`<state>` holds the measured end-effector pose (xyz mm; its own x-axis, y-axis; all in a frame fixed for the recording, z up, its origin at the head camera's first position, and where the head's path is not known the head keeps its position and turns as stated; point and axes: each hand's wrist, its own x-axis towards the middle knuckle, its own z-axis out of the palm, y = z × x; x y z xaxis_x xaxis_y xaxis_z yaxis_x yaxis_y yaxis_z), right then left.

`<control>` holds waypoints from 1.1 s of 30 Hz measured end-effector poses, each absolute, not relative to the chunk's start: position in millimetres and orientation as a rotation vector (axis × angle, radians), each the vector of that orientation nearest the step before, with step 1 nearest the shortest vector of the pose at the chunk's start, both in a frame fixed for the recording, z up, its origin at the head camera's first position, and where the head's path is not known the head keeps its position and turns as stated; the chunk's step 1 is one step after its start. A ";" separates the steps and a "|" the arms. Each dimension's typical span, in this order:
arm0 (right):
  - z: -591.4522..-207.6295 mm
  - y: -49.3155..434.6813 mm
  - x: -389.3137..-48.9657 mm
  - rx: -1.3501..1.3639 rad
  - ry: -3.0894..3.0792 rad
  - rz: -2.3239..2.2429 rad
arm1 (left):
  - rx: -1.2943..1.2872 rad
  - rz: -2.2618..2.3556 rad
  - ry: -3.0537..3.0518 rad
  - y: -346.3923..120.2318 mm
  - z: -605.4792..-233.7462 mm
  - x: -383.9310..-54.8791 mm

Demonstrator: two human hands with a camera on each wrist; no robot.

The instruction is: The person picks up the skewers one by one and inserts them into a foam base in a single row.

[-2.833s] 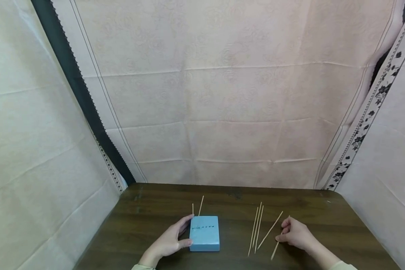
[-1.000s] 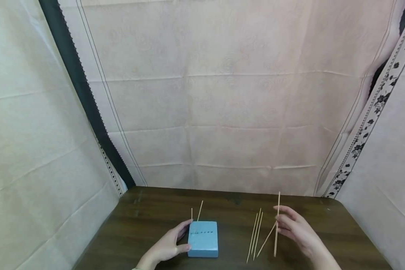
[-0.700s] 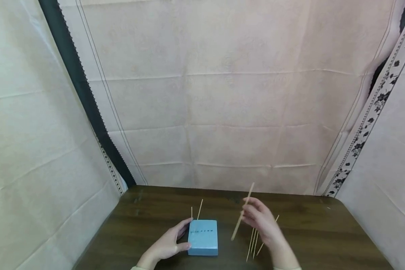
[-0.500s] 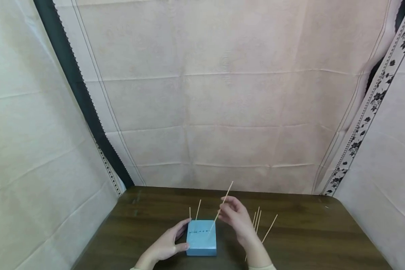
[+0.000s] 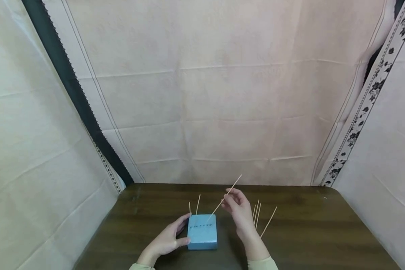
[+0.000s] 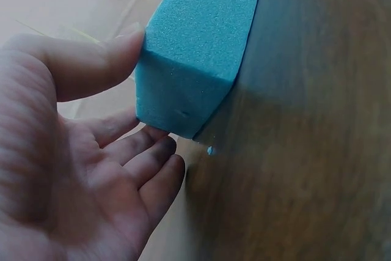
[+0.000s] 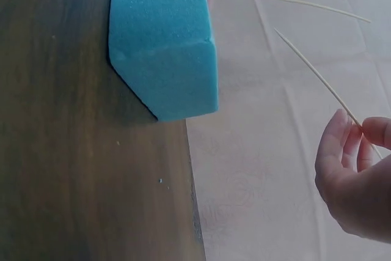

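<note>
A blue foam block [image 5: 202, 234] with a row of dark marks on its top rests on the table. My left hand [image 5: 165, 238] grips its left side, thumb at the near corner and fingers behind, as the left wrist view shows of the block [image 6: 201, 22]. Two thin wooden skewers [image 5: 198, 204] stand up from the block's far left part. Between thumb and fingertips my right hand [image 5: 240, 212] pinches another skewer [image 5: 235, 182], tilted, its lower end over the block's top. In the right wrist view that skewer's pointed tip [image 7: 293, 47] is apart from the foam.
Several loose skewers [image 5: 268, 222] lie on the brown wooden table [image 5: 310, 232] to the right, partly behind the right forearm. A pale cloth [image 5: 222, 112] hangs behind the table and at both sides. Tiny blue crumbs [image 6: 211, 150] lie near the block.
My right hand has lifted a skewer from the right of the table and carried it left to above the foam block, tilting it further lately. The left hand keeps its grip on the block.
</note>
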<state>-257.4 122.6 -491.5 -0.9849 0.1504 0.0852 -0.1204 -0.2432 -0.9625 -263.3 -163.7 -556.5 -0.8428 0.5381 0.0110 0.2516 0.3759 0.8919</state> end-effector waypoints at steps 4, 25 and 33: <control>-492.7 119.3 -253.7 -0.053 -1.854 2.339 | 0.681 1.451 2.348 -162.5 -557.1 -260.7; -496.1 98.5 -254.3 0.049 -1.948 2.265 | 0.748 1.444 2.385 -163.6 -554.2 -266.3; -493.4 93.6 -253.5 0.113 -2.009 2.207 | 0.731 1.460 2.379 -165.6 -556.3 -267.7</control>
<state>-253.5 93.6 -493.4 -0.9852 0.0634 0.1593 -0.1645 -0.0884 -0.9824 -267.7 -165.6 -556.3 -0.8411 0.5392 0.0429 0.2825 0.3703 0.8849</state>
